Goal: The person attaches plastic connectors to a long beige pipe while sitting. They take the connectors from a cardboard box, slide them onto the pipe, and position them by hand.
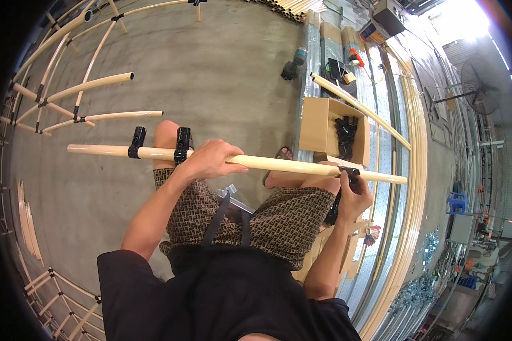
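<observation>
Under the left hand (211, 160): cream pipe (290, 166), long axis left to right | left hand: wrapped round pipe's middle, two black pipe connectors (182, 145) just leftward | right hand (355, 200): nearer the pipe's right end, thumb and fingers pinching a third black connector (352, 175)

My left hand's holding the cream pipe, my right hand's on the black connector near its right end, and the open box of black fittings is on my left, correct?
No, the box of black fittings is on your right, as the head view shows. Your left hand holds the pipe; your right hand is on the connector.
</observation>
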`<state>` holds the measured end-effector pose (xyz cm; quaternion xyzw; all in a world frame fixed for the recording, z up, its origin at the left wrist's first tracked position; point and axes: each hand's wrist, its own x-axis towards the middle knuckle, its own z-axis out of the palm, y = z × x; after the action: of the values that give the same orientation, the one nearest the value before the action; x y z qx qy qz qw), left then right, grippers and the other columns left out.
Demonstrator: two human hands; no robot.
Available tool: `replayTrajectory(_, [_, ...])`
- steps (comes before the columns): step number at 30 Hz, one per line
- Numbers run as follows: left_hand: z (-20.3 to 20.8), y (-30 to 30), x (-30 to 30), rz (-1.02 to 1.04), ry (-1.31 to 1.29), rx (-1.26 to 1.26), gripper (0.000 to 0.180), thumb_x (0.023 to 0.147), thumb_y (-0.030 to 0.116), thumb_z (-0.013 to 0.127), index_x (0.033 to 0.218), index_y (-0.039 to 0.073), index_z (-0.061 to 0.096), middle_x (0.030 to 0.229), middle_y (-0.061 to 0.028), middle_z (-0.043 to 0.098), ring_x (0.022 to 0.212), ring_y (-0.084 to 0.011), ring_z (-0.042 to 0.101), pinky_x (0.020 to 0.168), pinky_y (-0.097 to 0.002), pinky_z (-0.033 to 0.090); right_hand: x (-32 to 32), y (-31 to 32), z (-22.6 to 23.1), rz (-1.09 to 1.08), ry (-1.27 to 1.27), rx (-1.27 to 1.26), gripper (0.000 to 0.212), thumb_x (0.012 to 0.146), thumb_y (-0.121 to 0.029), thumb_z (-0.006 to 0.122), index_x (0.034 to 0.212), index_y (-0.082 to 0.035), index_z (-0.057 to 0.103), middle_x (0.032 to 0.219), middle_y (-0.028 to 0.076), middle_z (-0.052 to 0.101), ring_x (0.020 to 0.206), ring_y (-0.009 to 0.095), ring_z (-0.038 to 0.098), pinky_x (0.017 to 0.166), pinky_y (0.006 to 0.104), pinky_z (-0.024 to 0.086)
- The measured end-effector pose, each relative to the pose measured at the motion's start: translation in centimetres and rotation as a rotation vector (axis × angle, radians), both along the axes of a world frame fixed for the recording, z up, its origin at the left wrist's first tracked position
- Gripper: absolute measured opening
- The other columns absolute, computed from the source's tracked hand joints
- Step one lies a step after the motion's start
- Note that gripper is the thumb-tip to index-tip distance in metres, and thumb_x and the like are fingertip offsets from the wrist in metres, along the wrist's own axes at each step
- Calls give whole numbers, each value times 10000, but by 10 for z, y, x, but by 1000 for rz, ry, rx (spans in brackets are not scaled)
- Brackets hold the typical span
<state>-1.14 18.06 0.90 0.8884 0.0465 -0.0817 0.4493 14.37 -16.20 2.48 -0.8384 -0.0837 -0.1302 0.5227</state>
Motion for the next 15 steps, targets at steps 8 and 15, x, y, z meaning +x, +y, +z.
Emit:
replayTrajectory(8, [-6, -18, 7, 115, -170, 2, 337, 830, 391, 796, 990, 94, 784, 685, -133, 670, 658, -333, 651, 646, -441, 478, -13, 33, 7, -50, -54, -107, 274, 814, -105, 864, 974, 80, 740, 819, 80, 748, 703, 98, 677, 676, 230, 546])
replayTrajectory(15, [-3, -19, 10, 138, -125, -1, 332, 825, 379, 798, 990, 91, 783, 711, -134, 687, 673, -343, 655, 662, -442, 487, 2, 27, -4, 15, -22, -44, 266, 835, -90, 850, 992, 91, 735, 836, 54, 749, 746, 83, 677, 707, 234, 556])
